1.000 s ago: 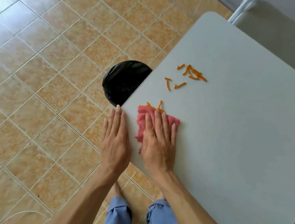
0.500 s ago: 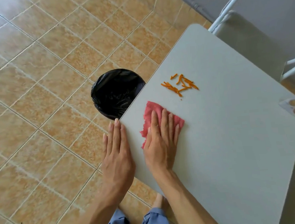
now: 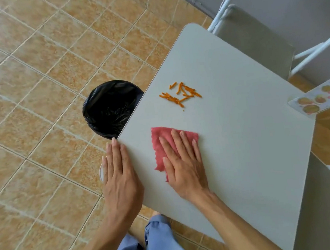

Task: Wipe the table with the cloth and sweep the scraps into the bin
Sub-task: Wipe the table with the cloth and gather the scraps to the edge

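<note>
Right hand (image 3: 183,163) flat and palm-down on the pink cloth (image 3: 163,145), fingers (image 3: 178,141) extended and slightly fanned, pressing the fabric against the grey worktop (image 3: 241,138); forearm running back toward the lower right. Left hand (image 3: 120,180) also flat, fingers straight and held close together, laid along the worktop's near-left edge with the fingertips close to its corner, partly overhanging the tiled floor (image 3: 26,77); gripping nothing.

Cloth spread out but rumpled, wavy along its left hem, upper-left corner and left side poking out from under the palm, sitting near the worktop's left corner. Orange scraps (image 3: 180,94) in a small loose cluster of thin strips farther up the worktop, apart from the cloth, close to the left edge. Bin (image 3: 108,107) lined with a black bag, standing on the floor just beside and partly under that same edge, between the scraps and the left hand. Blue trouser legs (image 3: 160,243) at the bottom.
</note>
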### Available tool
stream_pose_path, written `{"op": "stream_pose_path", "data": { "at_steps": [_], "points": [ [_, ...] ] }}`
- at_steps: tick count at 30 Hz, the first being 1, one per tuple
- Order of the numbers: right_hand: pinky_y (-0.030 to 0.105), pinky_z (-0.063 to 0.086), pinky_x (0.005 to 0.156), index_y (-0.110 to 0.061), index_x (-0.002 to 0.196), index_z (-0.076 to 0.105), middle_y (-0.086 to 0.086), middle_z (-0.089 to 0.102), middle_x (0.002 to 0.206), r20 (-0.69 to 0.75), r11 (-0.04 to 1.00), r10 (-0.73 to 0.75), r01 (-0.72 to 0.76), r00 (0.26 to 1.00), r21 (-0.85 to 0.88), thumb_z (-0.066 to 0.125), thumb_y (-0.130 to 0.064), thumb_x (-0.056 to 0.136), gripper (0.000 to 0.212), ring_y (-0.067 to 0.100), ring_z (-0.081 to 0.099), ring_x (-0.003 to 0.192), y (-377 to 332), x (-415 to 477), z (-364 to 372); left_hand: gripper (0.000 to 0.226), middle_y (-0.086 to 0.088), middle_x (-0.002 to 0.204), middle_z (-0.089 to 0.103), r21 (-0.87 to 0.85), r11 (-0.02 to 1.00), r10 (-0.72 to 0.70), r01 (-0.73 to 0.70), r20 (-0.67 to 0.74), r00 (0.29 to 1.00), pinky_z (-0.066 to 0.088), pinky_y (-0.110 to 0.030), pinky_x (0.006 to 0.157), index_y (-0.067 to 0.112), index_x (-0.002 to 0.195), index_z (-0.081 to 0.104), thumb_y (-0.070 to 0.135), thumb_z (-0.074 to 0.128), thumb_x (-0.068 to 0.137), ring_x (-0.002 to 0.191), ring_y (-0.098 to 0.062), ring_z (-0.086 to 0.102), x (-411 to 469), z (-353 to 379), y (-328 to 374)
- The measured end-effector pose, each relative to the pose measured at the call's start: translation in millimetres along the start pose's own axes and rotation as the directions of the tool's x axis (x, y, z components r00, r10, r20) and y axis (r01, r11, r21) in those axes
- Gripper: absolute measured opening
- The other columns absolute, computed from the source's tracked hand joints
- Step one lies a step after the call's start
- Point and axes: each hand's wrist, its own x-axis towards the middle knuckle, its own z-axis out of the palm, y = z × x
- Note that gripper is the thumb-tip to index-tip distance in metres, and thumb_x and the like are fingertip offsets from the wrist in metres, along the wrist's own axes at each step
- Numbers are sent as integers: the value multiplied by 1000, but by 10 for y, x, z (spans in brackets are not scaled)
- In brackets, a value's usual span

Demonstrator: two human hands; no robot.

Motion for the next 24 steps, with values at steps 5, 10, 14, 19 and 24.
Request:
{"op": "stream_pose_path", "data": {
  "at_steps": [5,10,14,19,24],
  "points": [
    [55,31,119,-21,153,46,13,40,161,-214,759,645,-648,734,64,43,-33,104,50,34,38,149,401,206,74,61,-16,165,9,16,989,146,-147,31,989,0,-38,124,1,155,14,9,31,97,154,-25,0,287,102,281],
    [54,23,124,-18,158,37,13,32,166,-122,934,349,-356,929,-39,35,-37,105,56,32,28,154,554,338,47,56,-17,164,8,17,989,148,-148,-5,989,2,-39,125,-1,154,13,17,26,103,153,-27,1,851,225,617],
    [58,29,119,-18,155,41,13,37,163,-214,794,595,-607,775,12,38,-35,104,54,34,35,150,1164,597,-8,57,-17,165,5,40,995,92,-91,-32,995,6,-44,125,-1,155,8,15,29,104,153,-27,-1,1057,324,746],
    [58,21,122,-20,156,40,14,34,164,-184,838,538,-546,823,6,35,-37,104,55,34,30,153,1048,966,20,57,-14,165,6,106,991,89,-85,-33,995,6,-42,125,1,155,10,21,26,105,154,-24,-1,1050,359,743],
    [56,24,122,-24,158,37,9,33,166,-162,864,495,-503,854,-7,34,-37,106,53,30,29,154,1485,981,-83,57,-12,166,7,122,990,78,-73,-35,996,7,-42,125,1,155,11,22,26,104,154,-24,0,1054,360,779]
  ]
}}
